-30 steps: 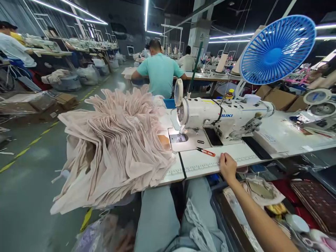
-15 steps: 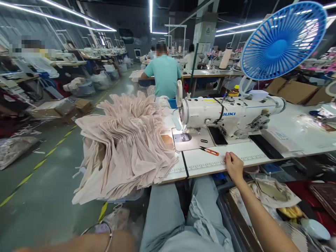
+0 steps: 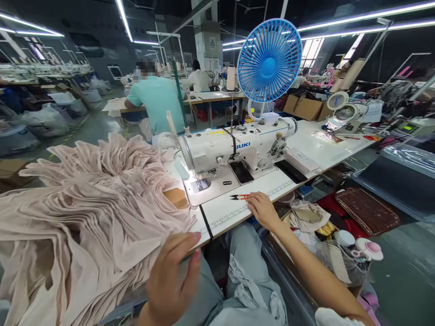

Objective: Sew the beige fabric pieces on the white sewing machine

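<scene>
My right hand (image 3: 262,210) is at the front of the sewing table, fingers closed over the handle of orange thread snips (image 3: 240,197); the dark blades point left. My left hand (image 3: 172,276), slightly blurred, hangs above my lap near the table's front edge. Its fingers and thumb are apart, and nothing is in them. Left of the machine lies a large heap of pale pink fabric pieces (image 3: 102,203), close to that hand. The white sewing machine (image 3: 217,147) stands behind the snips, its lamp lighting the needle plate (image 3: 201,184).
A blue fan (image 3: 268,68) stands above the machine. A small black part (image 3: 227,183) lies on the machine bed. To my right is a bin (image 3: 288,276) with fabric scraps and a cup (image 3: 345,238). A co-worker in a teal shirt (image 3: 156,102) sits ahead, facing away.
The view has turned right. My right hand has moved left along the table onto the thread snips. My left hand has risen into view from the bottom edge, fingers spread.
</scene>
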Demonstrator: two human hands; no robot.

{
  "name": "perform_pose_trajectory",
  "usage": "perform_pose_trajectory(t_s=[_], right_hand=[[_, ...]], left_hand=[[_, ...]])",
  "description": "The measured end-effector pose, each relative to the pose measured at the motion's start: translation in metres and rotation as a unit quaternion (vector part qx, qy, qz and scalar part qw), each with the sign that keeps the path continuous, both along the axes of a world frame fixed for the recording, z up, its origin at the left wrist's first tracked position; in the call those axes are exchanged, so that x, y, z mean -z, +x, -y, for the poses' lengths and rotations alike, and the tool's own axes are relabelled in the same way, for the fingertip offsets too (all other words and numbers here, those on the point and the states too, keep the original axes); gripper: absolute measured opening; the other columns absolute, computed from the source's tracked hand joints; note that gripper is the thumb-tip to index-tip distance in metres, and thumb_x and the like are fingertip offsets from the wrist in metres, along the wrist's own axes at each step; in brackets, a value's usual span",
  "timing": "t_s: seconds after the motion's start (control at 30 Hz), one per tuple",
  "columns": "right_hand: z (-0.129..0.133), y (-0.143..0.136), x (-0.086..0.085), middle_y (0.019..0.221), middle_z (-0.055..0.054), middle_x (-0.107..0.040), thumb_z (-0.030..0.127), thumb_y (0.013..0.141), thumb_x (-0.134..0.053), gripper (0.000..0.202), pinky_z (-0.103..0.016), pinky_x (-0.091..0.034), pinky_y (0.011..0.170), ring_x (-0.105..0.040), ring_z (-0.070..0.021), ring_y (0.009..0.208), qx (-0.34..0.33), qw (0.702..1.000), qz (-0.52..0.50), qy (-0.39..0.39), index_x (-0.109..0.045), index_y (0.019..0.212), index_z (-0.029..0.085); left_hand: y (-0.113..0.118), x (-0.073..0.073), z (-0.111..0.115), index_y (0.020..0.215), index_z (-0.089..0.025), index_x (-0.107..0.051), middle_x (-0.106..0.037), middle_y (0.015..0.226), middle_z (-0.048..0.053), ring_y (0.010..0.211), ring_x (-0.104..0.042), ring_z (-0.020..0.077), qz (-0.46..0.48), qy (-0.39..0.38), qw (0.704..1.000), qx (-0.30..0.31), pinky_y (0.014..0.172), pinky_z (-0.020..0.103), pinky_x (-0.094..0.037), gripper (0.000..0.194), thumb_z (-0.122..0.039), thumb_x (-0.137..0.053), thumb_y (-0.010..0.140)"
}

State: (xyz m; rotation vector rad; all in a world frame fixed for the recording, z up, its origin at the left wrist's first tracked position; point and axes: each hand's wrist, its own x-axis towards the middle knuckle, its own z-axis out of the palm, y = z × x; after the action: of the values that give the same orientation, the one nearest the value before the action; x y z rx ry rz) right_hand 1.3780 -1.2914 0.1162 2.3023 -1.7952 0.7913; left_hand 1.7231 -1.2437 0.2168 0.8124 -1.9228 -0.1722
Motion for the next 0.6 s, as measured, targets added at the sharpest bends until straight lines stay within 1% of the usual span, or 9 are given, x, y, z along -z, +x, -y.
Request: perform_pose_trajectory(t_s=[0.07,0.13,0.23,0.3,0.4,0.5,0.6], right_hand=[[-0.003,-0.02,-0.001,0.11,-0.012,-0.07,0.026,0.101,-0.043,0.026,-0.049,-0.045,0.101,-0.059,-0.0286,0.113,0.042,0.999,-0.004,-0.007,-0.066,0.112,0.02],[-0.003,-0.043,-0.002,0.109,-0.013,-0.069,0.025,0.1,-0.042,0.026,-0.049,-0.046,0.098,-0.06,-0.03,0.111,0.073,0.997,-0.007,-0.011,-0.066,0.111,0.019],[-0.002,-0.072,-0.003,0.105,-0.014,-0.067,0.025,0.099,-0.043,0.026,-0.046,-0.047,0.091,-0.059,-0.0301,0.103,0.119,0.993,-0.016,-0.012,-0.066,0.109,0.018],[-0.001,-0.087,-0.001,0.102,-0.016,-0.066,0.025,0.098,-0.043,0.027,-0.045,-0.046,0.089,-0.057,-0.0306,0.1,0.157,0.987,-0.021,-0.014,-0.067,0.107,0.016],[-0.002,-0.103,0.002,0.103,-0.019,-0.065,0.024,0.097,-0.043,0.03,-0.047,-0.043,0.086,-0.054,-0.0329,0.099,0.227,0.973,-0.022,-0.025,-0.068,0.108,0.013],[0.0,-0.111,0.005,0.106,-0.021,-0.063,0.022,0.095,-0.043,0.032,-0.046,-0.042,0.081,-0.051,-0.0342,0.099,0.29,0.956,-0.017,-0.035,-0.068,0.111,0.012],[0.008,-0.112,0.007,0.111,-0.021,-0.062,0.02,0.092,-0.045,0.035,-0.046,-0.042,0.079,-0.05,-0.0348,0.102,0.33,0.943,-0.011,-0.04,-0.067,0.118,0.01]], left_hand=[[-0.021,0.012,0.007,0.115,-0.022,-0.061,-0.07,0.101,0.005,0.098,-0.068,0.0176,0.013,0.006,0.998,0.063,0.09,0.03,-0.058,0.025,-0.01,-0.055,0.094],[-0.035,0.029,0.007,0.113,-0.023,-0.061,-0.07,0.101,0.005,0.096,-0.069,0.0157,0.025,0.052,0.992,0.109,0.086,0.026,-0.058,0.024,-0.009,-0.051,0.095],[-0.046,0.055,0.003,0.111,-0.024,-0.062,-0.07,0.103,0.005,0.096,-0.07,0.0152,0.047,0.126,0.98,0.15,0.086,0.024,-0.059,0.022,-0.011,-0.049,0.097],[-0.05,0.067,0.003,0.109,-0.024,-0.063,-0.07,0.104,0.005,0.097,-0.07,0.0156,0.06,0.149,0.973,0.163,0.086,0.025,-0.059,0.022,-0.012,-0.049,0.097],[-0.056,0.074,0.008,0.106,-0.024,-0.064,-0.07,0.103,0.006,0.097,-0.07,0.0163,0.07,0.162,0.971,0.162,0.086,0.025,-0.059,0.019,-0.014,-0.049,0.098],[-0.066,0.071,0.017,0.1,-0.023,-0.065,-0.07,0.1,0.006,0.094,-0.071,0.0161,0.068,0.167,0.971,0.159,0.083,0.024,-0.059,0.019,-0.015,-0.048,0.098],[-0.079,0.068,0.025,0.097,-0.023,-0.065,-0.069,0.099,0.006,0.092,-0.07,0.0156,0.071,0.166,0.969,0.166,0.079,0.023,-0.059,0.019,-0.015,-0.048,0.098]])
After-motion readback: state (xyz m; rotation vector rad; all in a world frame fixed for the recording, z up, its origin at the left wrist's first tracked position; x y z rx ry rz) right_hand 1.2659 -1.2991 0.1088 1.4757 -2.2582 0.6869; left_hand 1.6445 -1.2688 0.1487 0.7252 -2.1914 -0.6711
